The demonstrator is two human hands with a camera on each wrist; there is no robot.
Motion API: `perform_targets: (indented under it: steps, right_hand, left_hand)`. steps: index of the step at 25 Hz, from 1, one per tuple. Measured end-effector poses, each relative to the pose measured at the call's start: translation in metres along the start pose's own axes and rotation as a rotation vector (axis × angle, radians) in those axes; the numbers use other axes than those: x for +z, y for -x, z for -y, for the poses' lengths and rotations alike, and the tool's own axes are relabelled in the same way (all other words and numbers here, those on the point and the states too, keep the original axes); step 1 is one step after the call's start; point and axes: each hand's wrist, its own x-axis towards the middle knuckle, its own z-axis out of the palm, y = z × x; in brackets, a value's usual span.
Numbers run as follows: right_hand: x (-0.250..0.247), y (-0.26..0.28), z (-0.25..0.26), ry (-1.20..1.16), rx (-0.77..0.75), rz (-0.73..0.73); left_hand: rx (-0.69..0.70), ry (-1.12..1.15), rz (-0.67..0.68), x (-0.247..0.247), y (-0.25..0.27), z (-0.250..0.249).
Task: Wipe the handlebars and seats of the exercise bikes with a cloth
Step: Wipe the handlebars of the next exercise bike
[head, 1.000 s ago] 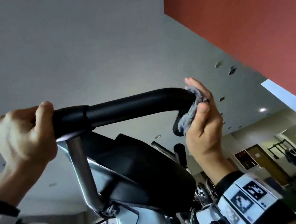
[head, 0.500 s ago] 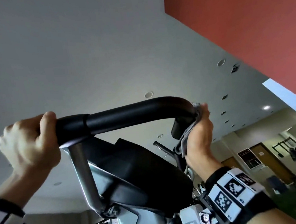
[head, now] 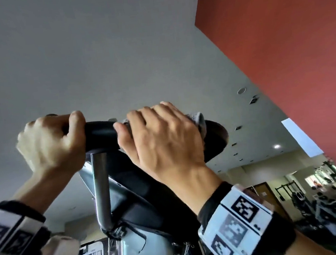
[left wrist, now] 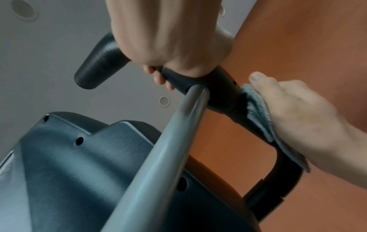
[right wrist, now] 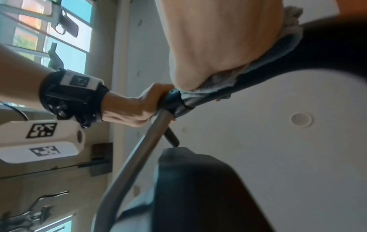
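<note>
Cloth hand has slid inward along the bar, close to the bracing hand.

The right hand (head: 164, 136), fingers wrapped over the grey cloth (left wrist: 258, 113) on the black handlebar (head: 99, 132), was at the bar's far bend a second ago; now it sits just beside the left hand (head: 50, 141), which still clenches the bar above the metal post (head: 101, 188). The middle span looks wiped. Little room remains inward; the curved right end (left wrist: 286, 177) lies open.

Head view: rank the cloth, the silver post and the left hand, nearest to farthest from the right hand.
1. Cloth: under the right hand, pressed on the handlebar.
2. Silver post: just below and left.
3. Left hand: gripping the bar's far left end.
</note>
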Motion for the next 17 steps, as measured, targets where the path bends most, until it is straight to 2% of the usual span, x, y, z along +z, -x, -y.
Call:
perform_targets:
  steps: [2,4,7,9,12,14,17]
  right_hand:
    - [-0.001,-0.005,0.013,0.033,-0.066,0.096]
    - [-0.012,0.006,-0.014,0.117,-0.106,0.146]
    - [-0.034,0.018,-0.037,0.174,-0.089,0.110]
    - [-0.024,0.011,-0.017,0.199,-0.046,0.140]
    - [0.004,-0.015,0.037,0.208,0.005,0.185]
    - [0.006,-0.023,0.047,0.179,-0.017,0.235]
    - [-0.008,-0.011,0.020,0.143,-0.115,0.263]
  left_hand:
    - [0.011,-0.012,0.015,-0.004,-0.002,0.002]
    - [0.064,0.032,0.032,-0.005,-0.001,0.002]
    - [0.097,0.034,0.034,-0.004,-0.002,0.008]
    - [0.121,0.021,0.040,-0.002,-0.002,0.011]
    - [0.067,0.074,0.096,0.002,-0.005,0.020]
    - [0.091,0.184,0.117,-0.001,-0.010,0.030]
    - [0.193,0.502,0.150,-0.008,-0.013,0.053]
